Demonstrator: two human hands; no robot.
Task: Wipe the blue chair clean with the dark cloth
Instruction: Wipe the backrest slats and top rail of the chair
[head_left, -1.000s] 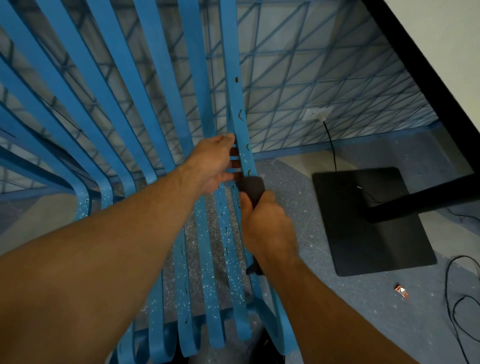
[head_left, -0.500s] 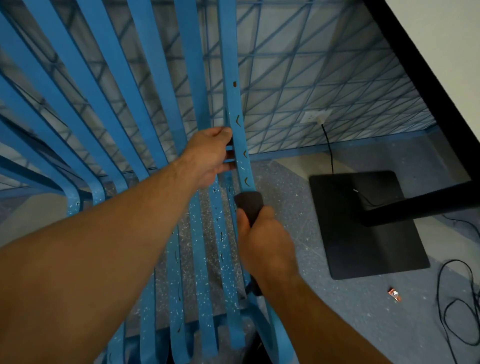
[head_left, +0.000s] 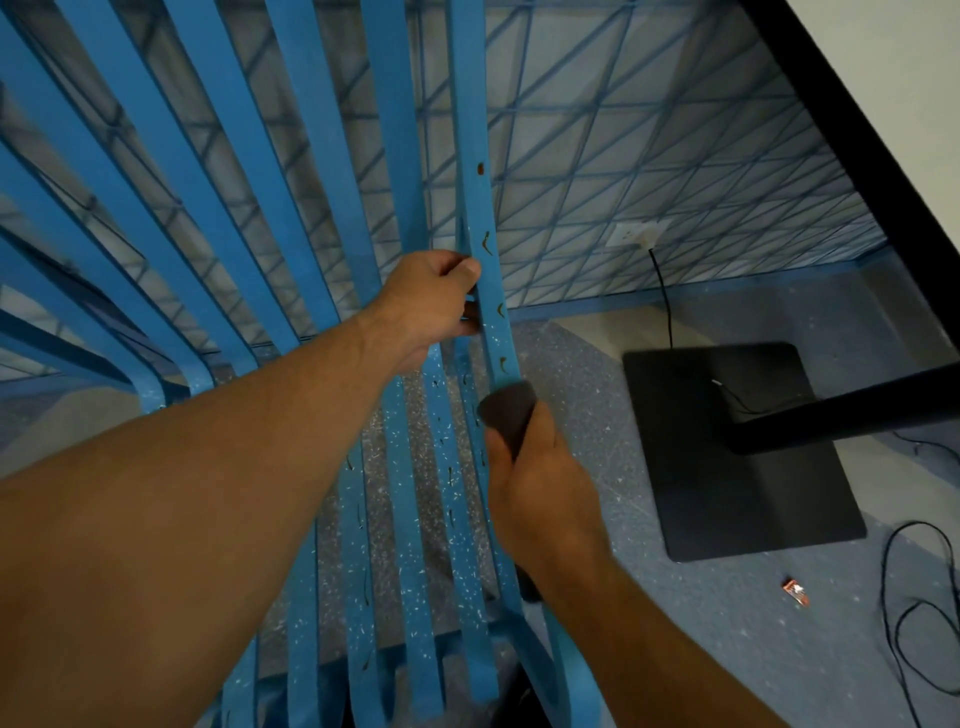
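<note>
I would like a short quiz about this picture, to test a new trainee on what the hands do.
1. True or false: the left hand grips a slat of the blue chair.
2. The dark cloth is held by: A, the left hand; B, the right hand; C, no hand.
3. Fill in: the brown marks on that slat lie ___ the cloth.
Key: 1 true; 2 B; 3 above.

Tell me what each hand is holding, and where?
The right hand grips the dark cloth around its middle; the left hand grips the chair's rightmost blue slat partway up.
</note>
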